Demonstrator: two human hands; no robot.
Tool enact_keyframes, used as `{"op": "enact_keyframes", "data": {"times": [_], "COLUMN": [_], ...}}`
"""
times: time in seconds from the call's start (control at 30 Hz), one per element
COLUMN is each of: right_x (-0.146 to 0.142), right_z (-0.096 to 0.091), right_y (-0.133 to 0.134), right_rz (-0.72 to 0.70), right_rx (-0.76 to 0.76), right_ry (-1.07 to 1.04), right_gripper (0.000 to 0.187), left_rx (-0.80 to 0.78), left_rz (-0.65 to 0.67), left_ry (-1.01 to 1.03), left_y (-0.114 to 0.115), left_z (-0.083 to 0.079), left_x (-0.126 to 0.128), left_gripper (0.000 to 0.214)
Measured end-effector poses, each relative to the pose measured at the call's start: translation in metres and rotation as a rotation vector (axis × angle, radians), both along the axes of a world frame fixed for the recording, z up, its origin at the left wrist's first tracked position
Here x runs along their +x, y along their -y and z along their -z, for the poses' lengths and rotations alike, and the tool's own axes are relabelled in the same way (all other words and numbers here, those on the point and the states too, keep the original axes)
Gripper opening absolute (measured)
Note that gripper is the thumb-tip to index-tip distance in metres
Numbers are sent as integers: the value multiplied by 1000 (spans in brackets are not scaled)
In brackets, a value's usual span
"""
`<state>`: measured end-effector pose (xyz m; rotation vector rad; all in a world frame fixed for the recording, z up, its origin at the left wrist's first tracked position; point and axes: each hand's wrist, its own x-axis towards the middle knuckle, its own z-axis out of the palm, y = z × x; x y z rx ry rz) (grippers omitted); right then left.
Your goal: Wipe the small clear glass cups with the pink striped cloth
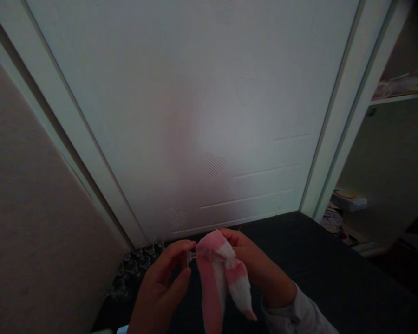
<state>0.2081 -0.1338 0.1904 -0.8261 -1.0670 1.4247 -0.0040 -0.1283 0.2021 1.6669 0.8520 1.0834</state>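
My left hand [163, 285] pinches the foot of a small clear glass [191, 255] between thumb and fingers. The rest of that glass is covered by a pink and white cloth [211, 273]. My right hand [252, 260] is closed on the cloth at the glass's other end, its fingers mostly hidden behind the fabric. Two ends of the cloth hang down over the dark table. Left of my left hand, several small clear glasses [131, 266] stand grouped near the wall.
The dark table [299, 269] meets a white panel [254, 106] with embossed hearts at the back. A wall [38, 185] bounds the left side. To the right are shelves with books or papers [350, 200]. A pale object [122, 329] shows at the bottom edge.
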Motion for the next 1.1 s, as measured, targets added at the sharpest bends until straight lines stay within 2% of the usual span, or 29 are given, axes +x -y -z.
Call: {"op": "enact_keyframes", "data": {"times": [0.53, 0.87, 1.1], "right_x": [-1, -3, -2], "right_z": [2, 1, 2], "right_y": [-1, 0, -1], "right_rz": [-16, -23, -10], "right_rx": [-2, -8, 8], "right_ry": [-4, -6, -7], "right_gripper": [19, 16, 18], "left_rx": [211, 246, 174], "left_rz": [-18, -45, -67], "left_ry": [43, 52, 113], "left_y": [1, 8, 10], "left_z": [0, -14, -4], "left_x": [2, 7, 6], "left_gripper": [24, 21, 16]}}
